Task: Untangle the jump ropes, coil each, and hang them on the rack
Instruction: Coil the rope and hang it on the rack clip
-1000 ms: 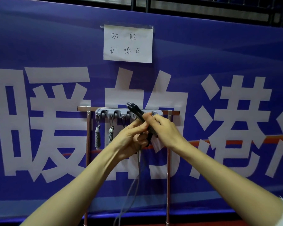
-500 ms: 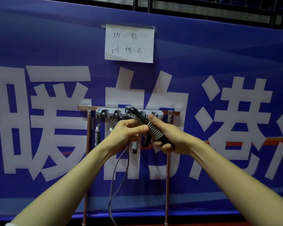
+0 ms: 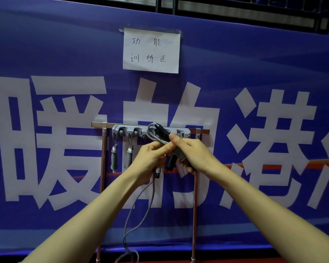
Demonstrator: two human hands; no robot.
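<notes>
The banner [image 3: 254, 54] is deep blue with big white characters and a thin orange stripe [image 3: 273, 165] low on the right. The paper sheet [image 3: 151, 51] is white, its handwriting black. The rack's hook strip [image 3: 125, 130] is pale grey, while its rail [image 3: 101, 124] and posts [image 3: 103, 168] are coppery. The jump rope handle [image 3: 179, 153] is black with grey ribbing, and its cord [image 3: 133, 221] is grey. The two hung handles [image 3: 114, 158] at left are ribbed grey and white.

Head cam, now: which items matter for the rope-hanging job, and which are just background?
Job: left hand, right hand, black handle, grey cord, hook rack, hung handles.
Background: paper sign, blue banner.
</notes>
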